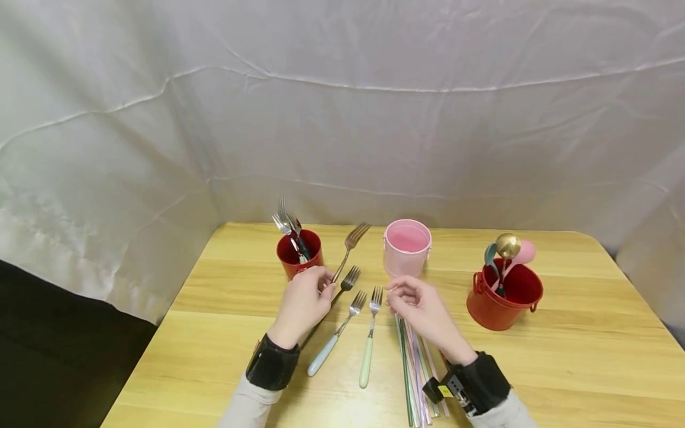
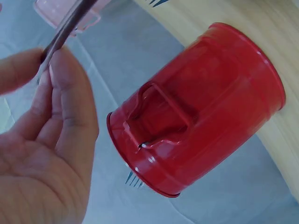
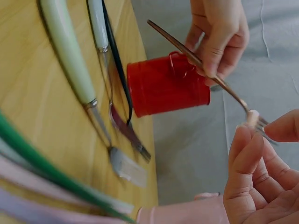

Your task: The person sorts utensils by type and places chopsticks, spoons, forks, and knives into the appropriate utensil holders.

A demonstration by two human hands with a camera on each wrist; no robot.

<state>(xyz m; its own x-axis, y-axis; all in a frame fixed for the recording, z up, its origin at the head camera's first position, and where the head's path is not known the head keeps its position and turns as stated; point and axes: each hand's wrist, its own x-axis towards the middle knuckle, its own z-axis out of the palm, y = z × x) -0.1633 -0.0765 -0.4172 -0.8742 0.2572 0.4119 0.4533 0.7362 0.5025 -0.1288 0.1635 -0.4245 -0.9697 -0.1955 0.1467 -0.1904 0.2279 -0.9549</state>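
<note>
My left hand [image 1: 310, 297] pinches the handle of a copper-coloured fork [image 1: 351, 239] between thumb and fingers, its tines pointing up and away. Just behind this hand is a red bucket [image 1: 291, 270] with several forks [image 1: 289, 224] standing in it. My right hand [image 1: 420, 306] is raised over the straws with loosely bent fingers and nothing in them; in the right wrist view its fingertips [image 3: 254, 116] overlap the fork's head. Between the hands lie a black fork [image 1: 349, 280], partly hidden by the left arm, a blue-handled fork [image 1: 324, 353] and a green-handled fork [image 1: 366, 359].
A pink bucket [image 1: 404, 261] stands at the back middle. To the right, a red bucket [image 1: 495, 312] holds several spoons [image 1: 507, 245]. Long coloured straws [image 1: 414, 374] lie under the right hand and forearm. Grey cloth [image 1: 374, 137] hangs behind the wooden table [image 1: 599, 333].
</note>
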